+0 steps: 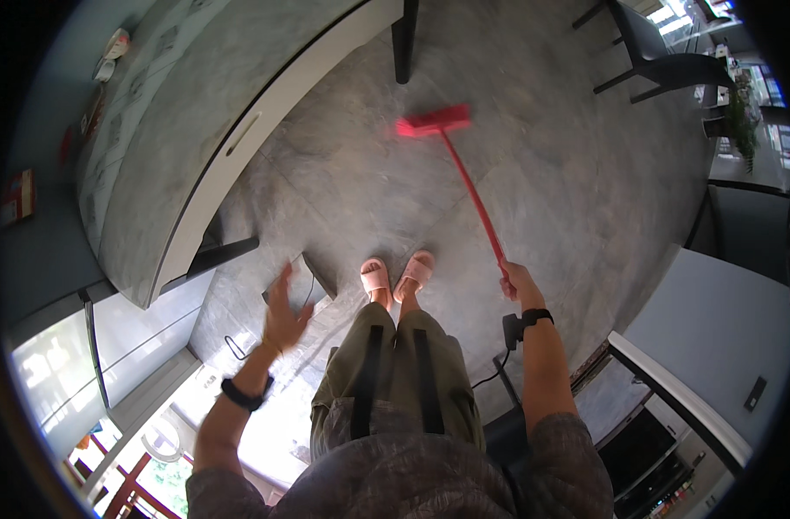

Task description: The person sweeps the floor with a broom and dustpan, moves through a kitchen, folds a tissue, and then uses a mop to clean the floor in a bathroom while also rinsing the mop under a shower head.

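Observation:
My right hand (519, 283) is closed around the lower end of the red handle (476, 194) of a broom. The red broom head (437, 121) is on the grey floor ahead of my feet, slightly blurred. My left hand (288, 318) holds nothing, its thumb and fingers spread and blurred. Partly hidden behind that hand, a grey flat-sided object (320, 276) sits on the floor; its exact kind is unclear. A thin dark loop (236, 348) shows to the left of my left wrist.
Pink slippers (375, 275) are on my feet. A long grey-topped table (174, 130) with black legs (405, 45) curves along the left. Black chairs (641, 39) and a potted plant (742, 120) are at the upper right. A pale cabinet panel (713, 311) stands to the right.

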Available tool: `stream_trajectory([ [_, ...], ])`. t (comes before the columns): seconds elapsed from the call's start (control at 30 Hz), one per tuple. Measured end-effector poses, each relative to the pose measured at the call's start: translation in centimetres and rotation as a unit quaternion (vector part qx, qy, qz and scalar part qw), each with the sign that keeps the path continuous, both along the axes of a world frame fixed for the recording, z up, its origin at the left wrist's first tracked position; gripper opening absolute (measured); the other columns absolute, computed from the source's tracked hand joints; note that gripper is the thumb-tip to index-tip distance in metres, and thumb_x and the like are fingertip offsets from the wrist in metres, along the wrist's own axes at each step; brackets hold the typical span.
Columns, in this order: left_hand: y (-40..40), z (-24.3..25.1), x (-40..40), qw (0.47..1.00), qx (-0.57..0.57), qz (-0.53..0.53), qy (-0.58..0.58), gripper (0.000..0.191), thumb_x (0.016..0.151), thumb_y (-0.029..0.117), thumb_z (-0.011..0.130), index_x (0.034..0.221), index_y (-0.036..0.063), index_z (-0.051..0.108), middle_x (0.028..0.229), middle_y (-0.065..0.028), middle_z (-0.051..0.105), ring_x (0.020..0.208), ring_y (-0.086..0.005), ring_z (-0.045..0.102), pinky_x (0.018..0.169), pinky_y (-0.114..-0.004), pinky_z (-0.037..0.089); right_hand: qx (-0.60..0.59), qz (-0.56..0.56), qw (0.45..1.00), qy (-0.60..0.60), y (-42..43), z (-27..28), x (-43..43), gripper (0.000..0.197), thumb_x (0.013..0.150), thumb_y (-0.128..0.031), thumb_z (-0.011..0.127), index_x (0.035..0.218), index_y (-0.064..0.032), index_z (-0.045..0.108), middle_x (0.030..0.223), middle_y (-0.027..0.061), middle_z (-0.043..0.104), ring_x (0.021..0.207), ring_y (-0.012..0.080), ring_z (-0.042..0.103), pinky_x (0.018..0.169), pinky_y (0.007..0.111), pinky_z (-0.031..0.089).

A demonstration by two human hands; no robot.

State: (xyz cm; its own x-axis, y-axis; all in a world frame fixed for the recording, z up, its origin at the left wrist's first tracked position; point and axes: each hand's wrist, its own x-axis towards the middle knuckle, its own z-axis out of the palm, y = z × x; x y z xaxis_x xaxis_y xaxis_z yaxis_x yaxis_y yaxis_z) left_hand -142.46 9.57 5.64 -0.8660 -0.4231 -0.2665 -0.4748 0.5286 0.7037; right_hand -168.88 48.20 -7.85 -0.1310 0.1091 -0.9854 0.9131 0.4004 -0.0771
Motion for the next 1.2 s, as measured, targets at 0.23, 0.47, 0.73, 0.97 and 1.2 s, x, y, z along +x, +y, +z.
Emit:
stream_trajectory([
  [0.23, 7.9, -4.2, 26.5, 0.741, 0.291, 0.503, -0.337, 0.072, 0.069, 0.028, 0.062, 0.123, -0.0015, 0.025, 0.111, -0.0206, 0.047, 0.103, -0.0298, 0.046, 0.082, -0.034, 0.040, 0.037, -0.034, 0.999, 0.000, 3.8, 4.5, 5.6, 0.028, 0.083, -0.038, 0.043, 0.083, -0.0104, 0.047, 0.049, 0.0010, 0.040, 0.033, 0.0084, 0.034, 0.029, 0.022, 0.029],
  [0.47, 2.4, -11.5, 38.8, 0.738, 0.019, 0.493, -0.460, 0.093, 0.060, 0.041, 0.063, 0.126, -0.0050, 0.016, 0.124, -0.0256, 0.030, 0.116, -0.0378, 0.028, 0.098, -0.040, 0.021, 0.018, 0.188, 0.969, 0.159, 3.0, 11.8, 9.8, 0.028, 0.081, -0.034, 0.048, 0.089, -0.0068, 0.049, 0.048, 0.0023, 0.043, 0.033, 0.0101, 0.038, 0.028, 0.024, 0.027],
  [0.73, -6.2, -18.0, 31.3, 0.716, 0.049, 0.608, -0.338, 0.091, 0.056, 0.035, 0.065, 0.122, -0.0093, 0.020, 0.121, -0.0269, 0.034, 0.112, -0.0360, 0.035, 0.094, -0.036, 0.029, 0.035, 0.406, 0.886, 0.220, -8.6, 8.9, 5.9, 0.039, 0.083, -0.040, 0.041, 0.082, -0.0017, 0.050, 0.051, 0.0063, 0.048, 0.033, 0.0155, 0.044, 0.029, 0.028, 0.032],
  [0.97, -8.9, -19.5, 34.1, 0.637, -0.078, 0.732, -0.230, 0.056, 0.060, 0.026, 0.064, 0.099, -0.0053, 0.039, 0.087, -0.0164, 0.051, 0.076, -0.0268, 0.051, 0.069, -0.037, 0.042, 0.113, 0.470, 0.858, 0.176, -10.0, 3.2, 3.4, 0.045, 0.084, -0.044, 0.035, 0.073, -0.0023, 0.048, 0.046, 0.0068, 0.043, 0.030, 0.0177, 0.040, 0.029, 0.031, 0.031],
  [1.2, -10.2, -21.1, 34.4, 0.644, 0.201, 0.727, -0.128, 0.022, 0.069, 0.025, 0.059, 0.068, 0.0047, 0.050, 0.053, -0.0014, 0.048, 0.042, -0.0102, 0.045, 0.037, -0.023, 0.034, 0.127, 0.266, 0.944, 0.147, -8.1, -0.4, 2.6, 0.048, 0.085, -0.044, 0.032, 0.064, -0.0033, 0.045, 0.040, 0.0041, 0.038, 0.027, 0.0164, 0.035, 0.027, 0.029, 0.026],
])
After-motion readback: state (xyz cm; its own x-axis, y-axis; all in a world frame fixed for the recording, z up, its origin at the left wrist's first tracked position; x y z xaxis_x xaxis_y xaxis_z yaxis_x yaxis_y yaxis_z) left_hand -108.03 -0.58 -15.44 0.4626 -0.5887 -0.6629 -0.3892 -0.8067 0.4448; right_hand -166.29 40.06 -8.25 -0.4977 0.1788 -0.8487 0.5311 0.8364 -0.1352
